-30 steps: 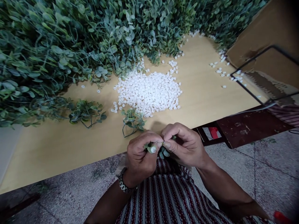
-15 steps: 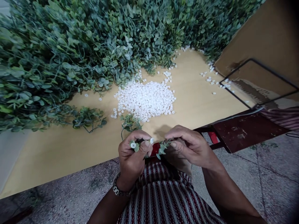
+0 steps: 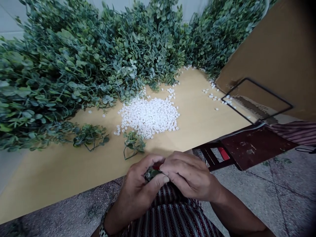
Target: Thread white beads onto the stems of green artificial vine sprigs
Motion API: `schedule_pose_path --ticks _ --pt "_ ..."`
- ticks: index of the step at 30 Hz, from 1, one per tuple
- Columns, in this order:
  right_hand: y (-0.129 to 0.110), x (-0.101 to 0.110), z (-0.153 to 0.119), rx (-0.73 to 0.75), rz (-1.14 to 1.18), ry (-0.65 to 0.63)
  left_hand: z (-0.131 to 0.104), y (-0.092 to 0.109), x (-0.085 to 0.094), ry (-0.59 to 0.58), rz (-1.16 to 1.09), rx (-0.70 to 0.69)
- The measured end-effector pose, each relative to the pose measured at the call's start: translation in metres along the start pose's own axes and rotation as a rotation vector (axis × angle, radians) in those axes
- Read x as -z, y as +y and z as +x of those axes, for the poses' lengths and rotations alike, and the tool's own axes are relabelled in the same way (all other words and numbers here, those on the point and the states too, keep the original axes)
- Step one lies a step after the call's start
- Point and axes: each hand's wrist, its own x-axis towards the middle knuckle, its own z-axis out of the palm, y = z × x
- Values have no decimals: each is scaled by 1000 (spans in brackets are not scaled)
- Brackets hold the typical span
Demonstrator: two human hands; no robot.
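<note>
Above the table's near edge my two hands meet, fingertips touching. My left hand (image 3: 141, 189) is closed around a sprig of artificial green leaves (image 3: 150, 173), of which only a few leaves show between thumb and fingers. Pressed against it, my right hand (image 3: 190, 174) is pinched shut, and its own fingers hide whatever they hold. Just beyond lies a heap of small white flower-like pieces (image 3: 150, 115). A loose leafy sprig (image 3: 134, 143) rests at the heap's near side.
Bushy artificial greenery (image 3: 103, 56) fills the back of the pale wooden table (image 3: 93, 168). Another small sprig (image 3: 90, 135) lies on the left. At right stand a cardboard sheet (image 3: 274, 56) and a black wire frame (image 3: 266, 89), near a dark red stool (image 3: 256, 144).
My right hand has moved left to meet my left hand, and the sprig between them is now mostly covered. The white flowers on it no longer show. The view has tilted upward slightly.
</note>
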Motion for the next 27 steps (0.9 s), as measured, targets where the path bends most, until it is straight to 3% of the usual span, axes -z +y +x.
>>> schedule_pose_path --ticks 4,7,9,11,14,18,23,27 --pt "3 -7 0 -30 71 62 3 -8 -10 159 -219 82" --pt "11 2 0 -39 114 70 5 -14 -14 271 -294 98" --pt "23 14 2 -105 -3 111 6 -17 -14 317 -257 64" --pt "39 27 5 -309 -252 166 9 -18 -13 334 -193 29" --pt "63 38 10 -474 -457 55 14 -17 -11 330 -114 2" --pt "77 33 12 -513 -508 -32 18 -14 -12 297 -85 -31" --pt "75 30 4 -486 -373 101 19 -14 -12 290 -124 -16" --pt "60 29 -2 -541 48 268 19 -16 -14 286 -105 -7"
